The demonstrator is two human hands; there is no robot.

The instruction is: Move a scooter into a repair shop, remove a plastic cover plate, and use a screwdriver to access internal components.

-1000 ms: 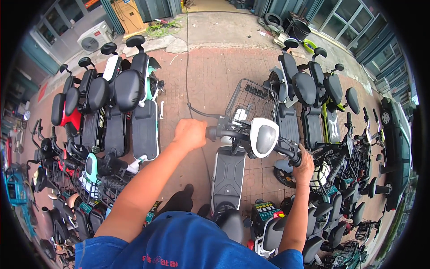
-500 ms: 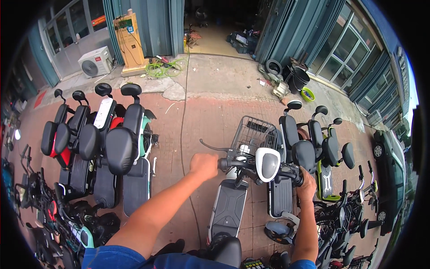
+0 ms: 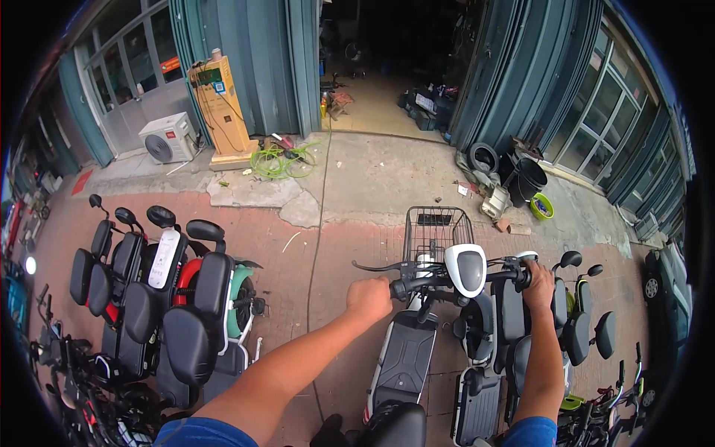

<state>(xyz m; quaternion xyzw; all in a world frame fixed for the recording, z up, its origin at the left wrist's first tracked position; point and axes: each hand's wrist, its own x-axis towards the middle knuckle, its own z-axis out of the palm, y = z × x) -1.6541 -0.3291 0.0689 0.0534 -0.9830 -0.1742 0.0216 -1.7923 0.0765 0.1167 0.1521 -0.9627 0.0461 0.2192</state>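
Observation:
I hold an electric scooter by its handlebar, a white and grey headlight cover (image 3: 465, 270) at its middle. My left hand (image 3: 370, 299) is closed round the left grip, its fingers off the brake lever (image 3: 376, 266). On the right grip, my right hand (image 3: 538, 287) is wrapped closed, partly hiding it. A black wire basket (image 3: 438, 237) sits ahead of the handlebar. Below lie the dark footboard (image 3: 402, 359) and the black seat (image 3: 396, 426), close to my body.
Parked scooters (image 3: 195, 343) line the left; others (image 3: 573, 328) stand close at right. A dark cable (image 3: 311, 320) runs along the brick paving. Ahead is an open doorway (image 3: 380, 104), with a cardboard box (image 3: 221, 108) to its left and a black bucket (image 3: 527, 181) to its right.
The scooter and I have moved forward; the doorway looks nearer and the parked scooters sit lower in view. The handlebar and basket have swung straighter. Both hands have stayed on the grips.

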